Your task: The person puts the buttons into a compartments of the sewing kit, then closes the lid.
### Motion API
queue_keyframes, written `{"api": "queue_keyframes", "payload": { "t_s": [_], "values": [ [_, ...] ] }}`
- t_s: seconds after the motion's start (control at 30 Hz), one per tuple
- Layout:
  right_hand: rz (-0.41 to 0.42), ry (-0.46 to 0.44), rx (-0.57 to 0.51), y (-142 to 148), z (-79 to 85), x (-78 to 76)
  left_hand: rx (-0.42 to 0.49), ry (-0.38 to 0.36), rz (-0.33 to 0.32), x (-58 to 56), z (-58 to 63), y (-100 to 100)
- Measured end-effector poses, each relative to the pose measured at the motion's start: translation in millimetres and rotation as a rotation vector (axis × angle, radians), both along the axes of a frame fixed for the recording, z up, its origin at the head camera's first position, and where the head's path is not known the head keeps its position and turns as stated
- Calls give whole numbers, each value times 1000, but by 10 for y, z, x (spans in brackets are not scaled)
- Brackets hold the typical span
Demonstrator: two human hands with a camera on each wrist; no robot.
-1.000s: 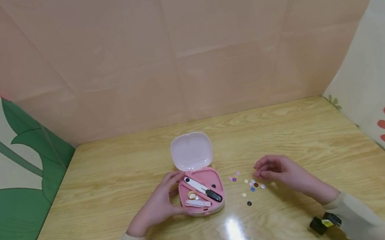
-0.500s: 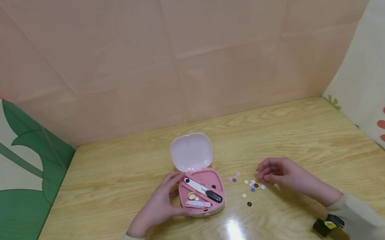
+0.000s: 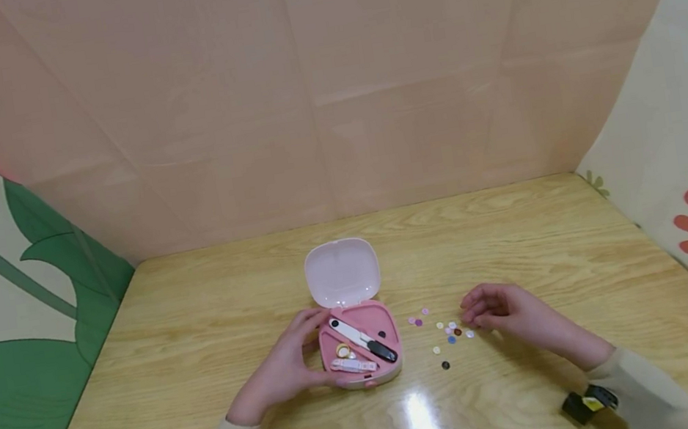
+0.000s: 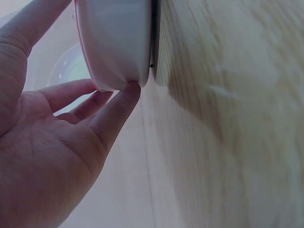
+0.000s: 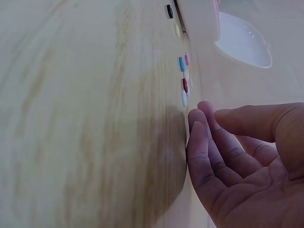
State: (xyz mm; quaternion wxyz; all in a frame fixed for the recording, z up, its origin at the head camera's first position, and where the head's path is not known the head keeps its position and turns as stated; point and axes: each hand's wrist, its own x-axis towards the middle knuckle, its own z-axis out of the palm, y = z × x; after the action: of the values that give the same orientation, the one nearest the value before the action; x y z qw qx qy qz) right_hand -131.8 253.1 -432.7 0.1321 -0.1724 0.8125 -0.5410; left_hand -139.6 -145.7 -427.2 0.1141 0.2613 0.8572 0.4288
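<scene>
In the head view a small pink box (image 3: 388, 319) stands on the wooden table with its pale lid (image 3: 342, 272) tipped back. My left hand (image 3: 287, 367) grips the box's left side, thumb at the front and fingers toward the back; the left wrist view shows fingertips against its white wall (image 4: 114, 42). Inside the box lie a long white-and-black tool (image 3: 363, 339), a gold ring-shaped piece (image 3: 343, 350), a white-and-pink strip (image 3: 355, 365) and a black button (image 3: 382, 333). Beside several loose buttons (image 3: 452, 339), my right hand (image 3: 505, 309) has loosely bent fingers, with nothing visible between them.
A dark button (image 3: 445, 365) lies nearest the table's front, and a purple one (image 3: 419, 322) lies close to the box. Behind the wooden table (image 3: 227, 284) hangs a plain pinkish cloth (image 3: 314, 100). Flower-printed panels (image 3: 637, 119) border the sides.
My right hand has drawn slightly to the right, away from the buttons, and its fingers look a little more bent. The left hand and the box have kept their places.
</scene>
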Motion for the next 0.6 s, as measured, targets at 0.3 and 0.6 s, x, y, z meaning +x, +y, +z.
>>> {"api": "queue_keyframes", "payload": {
  "t_s": [0.3,0.6],
  "values": [
    [35,80,40,-1,-16,-17,19,7,-12,16,17,3],
    [35,56,64,-38,1,-24,-6,-7,2,9,23,0]
  ]
}}
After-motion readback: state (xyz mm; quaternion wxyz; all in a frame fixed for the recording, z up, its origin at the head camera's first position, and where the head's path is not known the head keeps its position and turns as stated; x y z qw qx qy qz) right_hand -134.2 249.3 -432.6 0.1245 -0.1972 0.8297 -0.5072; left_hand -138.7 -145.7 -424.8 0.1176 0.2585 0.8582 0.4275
